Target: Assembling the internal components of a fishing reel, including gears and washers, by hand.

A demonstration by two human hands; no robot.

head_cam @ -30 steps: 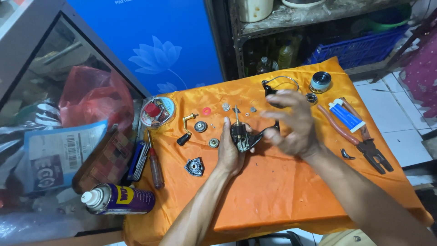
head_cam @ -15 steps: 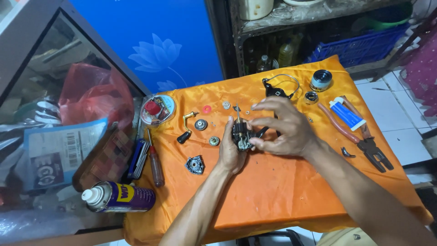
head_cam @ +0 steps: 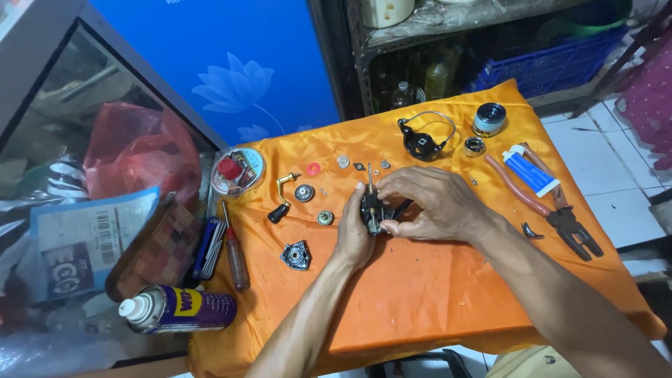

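A small black reel body (head_cam: 373, 210) with a thin metal shaft sticking up sits near the middle of the orange cloth (head_cam: 434, 294), held between both hands. The left hand (head_cam: 353, 234) grips it from the left side, fingers wrapped round it; the right hand (head_cam: 430, 206) pinches it from the right, fingertips closed on its lower edge. Just left of the hands lie a small gear (head_cam: 325, 218), a round washer (head_cam: 304, 193) and a crank handle (head_cam: 281, 199) with a black knob; a black side plate (head_cam: 295, 255) lies nearer the front edge. Toward the back edge are a red disc (head_cam: 313, 169) and a few tiny parts. Near the back right corner lie a black rotor with a wire bail (head_cam: 422, 140), a spool (head_cam: 488, 119) and a small ring (head_cam: 474, 145). Along the right edge lie a blue-and-white tube (head_cam: 530, 173) across red-handled pliers (head_cam: 560, 210). At the left edge are a round tin (head_cam: 238, 171), a screwdriver (head_cam: 234, 252) and a folding key set (head_cam: 208, 246); a spray can (head_cam: 178, 310) lies off the front left corner.
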